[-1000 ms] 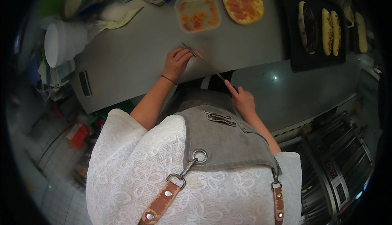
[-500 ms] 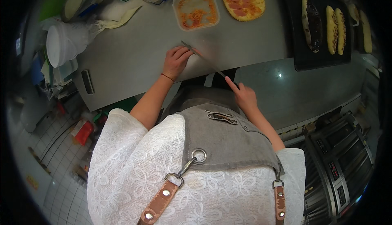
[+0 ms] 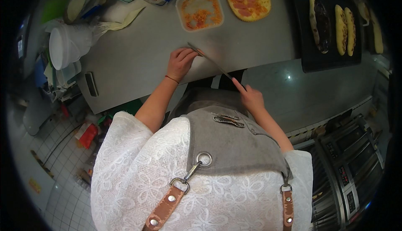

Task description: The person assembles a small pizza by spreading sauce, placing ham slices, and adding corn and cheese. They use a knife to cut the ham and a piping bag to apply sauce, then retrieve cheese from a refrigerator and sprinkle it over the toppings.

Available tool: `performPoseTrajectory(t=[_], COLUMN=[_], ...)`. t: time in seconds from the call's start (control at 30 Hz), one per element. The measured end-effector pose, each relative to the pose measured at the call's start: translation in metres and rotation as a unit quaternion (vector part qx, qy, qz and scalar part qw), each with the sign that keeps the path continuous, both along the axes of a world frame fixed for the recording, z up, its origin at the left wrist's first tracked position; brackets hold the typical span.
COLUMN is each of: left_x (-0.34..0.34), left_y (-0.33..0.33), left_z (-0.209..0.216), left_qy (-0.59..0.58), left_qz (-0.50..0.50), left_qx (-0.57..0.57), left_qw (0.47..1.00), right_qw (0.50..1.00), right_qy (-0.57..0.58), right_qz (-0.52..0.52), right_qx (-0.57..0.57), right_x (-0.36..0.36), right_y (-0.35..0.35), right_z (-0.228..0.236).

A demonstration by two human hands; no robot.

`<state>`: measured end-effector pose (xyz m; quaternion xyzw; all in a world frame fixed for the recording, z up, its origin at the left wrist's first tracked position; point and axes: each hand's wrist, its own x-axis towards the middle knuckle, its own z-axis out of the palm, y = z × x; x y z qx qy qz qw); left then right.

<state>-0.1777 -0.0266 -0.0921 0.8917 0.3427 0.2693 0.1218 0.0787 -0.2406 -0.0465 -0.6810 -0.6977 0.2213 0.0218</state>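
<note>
Grey knife (image 3: 215, 65) slants over the surface (image 3: 138, 55), gripped by the right hand (image 3: 252, 98); left hand (image 3: 180, 64) curls near its tip, contents unclear.

Head view: left fisheye of a pair worn on the person's head, aimed steeply down, upright, with straight edges bowing toward a dark rim. Nearest to the lens, the white top (image 3: 209, 201) and gray apron (image 3: 234, 147) fill the lower centre; the left hand (image 3: 180, 63) and right hand (image 3: 252, 98) lie farther off, the metal table (image 3: 142, 55) stretching beyond them toward the upper edge.
</note>
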Motion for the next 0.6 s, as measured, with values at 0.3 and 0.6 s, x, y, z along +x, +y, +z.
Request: performPoseTrajectory(t=[0.3, 0.6], left_x=[0.005, -0.004], left_y=[0.003, -0.001], left_z=[0.012, -0.006], left_qy=[0.014, 0.008], left_qz=[-0.034, -0.014], left_qx=[-0.010, 0.003], left_qw=[0.999, 1.000], right_qw=[1.000, 0.999], right_qy=[0.001, 0.022], right_qz=[-0.012, 0.009], right_qx=[0.022, 0.036], right_x=[0.038, 0.014], right_y=[-0.045, -0.005], right_z=[0.040, 0.019])
